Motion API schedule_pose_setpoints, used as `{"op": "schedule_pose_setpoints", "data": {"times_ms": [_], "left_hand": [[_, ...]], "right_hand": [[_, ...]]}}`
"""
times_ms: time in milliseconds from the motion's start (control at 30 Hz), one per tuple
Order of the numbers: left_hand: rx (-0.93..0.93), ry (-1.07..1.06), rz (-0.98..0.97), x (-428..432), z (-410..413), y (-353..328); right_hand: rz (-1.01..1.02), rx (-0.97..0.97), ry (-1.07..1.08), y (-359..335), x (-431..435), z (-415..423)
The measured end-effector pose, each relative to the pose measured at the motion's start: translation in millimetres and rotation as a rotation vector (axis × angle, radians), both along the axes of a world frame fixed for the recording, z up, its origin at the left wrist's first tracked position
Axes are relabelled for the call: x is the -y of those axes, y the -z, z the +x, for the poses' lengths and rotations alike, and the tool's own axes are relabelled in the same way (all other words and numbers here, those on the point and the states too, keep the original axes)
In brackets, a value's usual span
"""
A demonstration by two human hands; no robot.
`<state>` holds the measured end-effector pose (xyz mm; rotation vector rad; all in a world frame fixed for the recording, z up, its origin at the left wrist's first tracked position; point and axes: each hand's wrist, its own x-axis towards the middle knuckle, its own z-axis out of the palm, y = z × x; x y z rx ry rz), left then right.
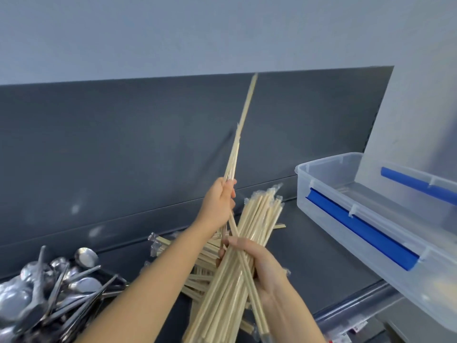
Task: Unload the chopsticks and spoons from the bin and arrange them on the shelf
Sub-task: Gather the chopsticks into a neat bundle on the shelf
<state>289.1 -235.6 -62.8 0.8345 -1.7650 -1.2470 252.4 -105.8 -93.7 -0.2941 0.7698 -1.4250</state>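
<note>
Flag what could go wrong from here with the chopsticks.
1. The right hand grips a fanned bundle; sticks may slip onto the shelf or over its front edge.
2. The raised chopsticks in the left hand cross the bundle and may snag it.

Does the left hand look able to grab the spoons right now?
Probably not: the left hand grips a few raised chopsticks, though nothing blocks the way to the spoons.

A pale grey-blue wall point(173, 33) fills the top of the view. At the bottom right are small printed labels point(352, 329), too blurred to read.
</note>
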Motion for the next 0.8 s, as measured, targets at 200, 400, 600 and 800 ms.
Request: {"op": "schedule_pose_setpoints", "data": {"times_ms": [200, 400, 600, 800], "left_hand": [[0.009, -0.119, 0.029, 20, 14, 0], [0.320, -0.036, -0.191, -14, 53, -14], [1.046, 0.188, -0.492, -93, 73, 14], [1.085, 0.196, -0.499, -94, 78, 22]], "right_hand": [[0.016, -0.107, 0.116, 15, -6, -3], [0.003, 0.061, 0.487, 22, 2, -5], [-0.010, 0.101, 0.593, 29, 2, -1], [0.054, 0.153, 0.575, 37, 4, 8]]}}
